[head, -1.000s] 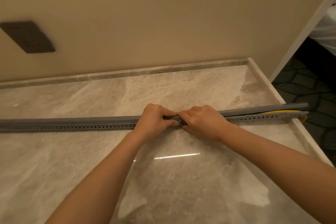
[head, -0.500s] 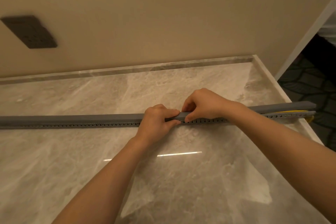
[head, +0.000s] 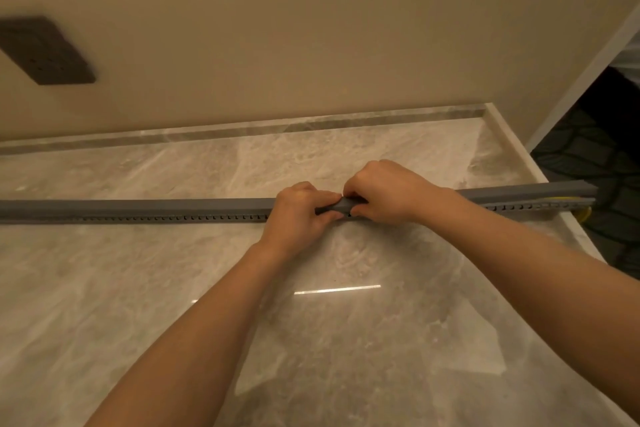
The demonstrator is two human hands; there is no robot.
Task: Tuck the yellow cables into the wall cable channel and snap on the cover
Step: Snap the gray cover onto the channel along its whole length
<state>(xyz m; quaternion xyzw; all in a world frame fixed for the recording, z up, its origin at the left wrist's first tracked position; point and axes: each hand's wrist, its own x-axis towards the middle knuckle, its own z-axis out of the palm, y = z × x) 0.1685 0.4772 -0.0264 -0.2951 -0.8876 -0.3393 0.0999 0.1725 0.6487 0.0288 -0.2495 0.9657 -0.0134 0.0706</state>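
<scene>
A long grey slotted cable channel (head: 138,218) lies across the marble surface (head: 346,357) from left to right. Its grey cover (head: 173,206) sits flush on the left part and stands slightly raised towards the right end (head: 540,190). A bit of yellow cable (head: 568,199) shows under the raised cover at the right end and hangs off the edge. My left hand (head: 298,215) grips the channel and cover near the middle. My right hand (head: 388,192) pinches the cover right beside it, thumb in front and fingers over the top.
A beige wall (head: 311,28) rises behind the surface, with a dark socket plate (head: 45,52) at the upper left. The marble slab ends at a right edge (head: 519,156); beyond it lies dark patterned floor (head: 606,166).
My right hand lifted from lying flat over the channel and slid slightly right, now pinching the cover from above. My left hand stays on the channel. The view shifted a little.
</scene>
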